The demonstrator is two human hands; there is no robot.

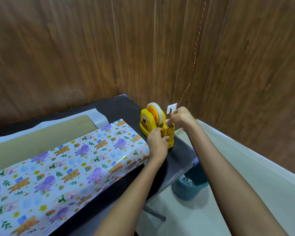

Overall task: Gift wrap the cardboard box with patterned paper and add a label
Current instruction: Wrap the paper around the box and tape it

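Head view: the left hand (157,139) grips the front of the yellow dispenser (145,128), fingers curled round it. The right hand (180,116) pinches at its cutter end, fingers curled. The box (41,135) lies on the table (179,155), left of the dispenser, with the paper (66,167) draped over its near side.

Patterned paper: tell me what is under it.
The cardboard box: its brown top shows beyond the patterned paper, on the black table. The rest of the box is covered.
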